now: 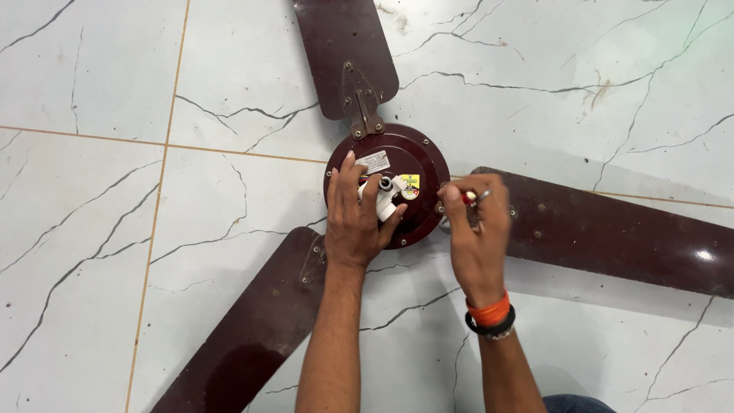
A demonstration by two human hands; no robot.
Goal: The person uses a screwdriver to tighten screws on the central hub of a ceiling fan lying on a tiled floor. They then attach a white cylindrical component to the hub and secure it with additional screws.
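Note:
A dark maroon ceiling fan lies on the tiled floor, its round motor housing [417, 157] in the middle. Three blades spread out: one to the top [344, 53], one to the right [619, 233], one to the lower left [245, 329]. My left hand [353, 222] rests on the housing and wraps around the white centre stub [386, 200]. My right hand [478, 233] grips a small tool with a red handle [470, 197] at the right blade's bracket, beside the housing rim.
White marble-look floor tiles [92, 229] with dark veins and tan grout lines surround the fan. An orange thread and a black band circle my right wrist [491, 317]. A bit of blue cloth [577, 403] shows at the bottom edge.

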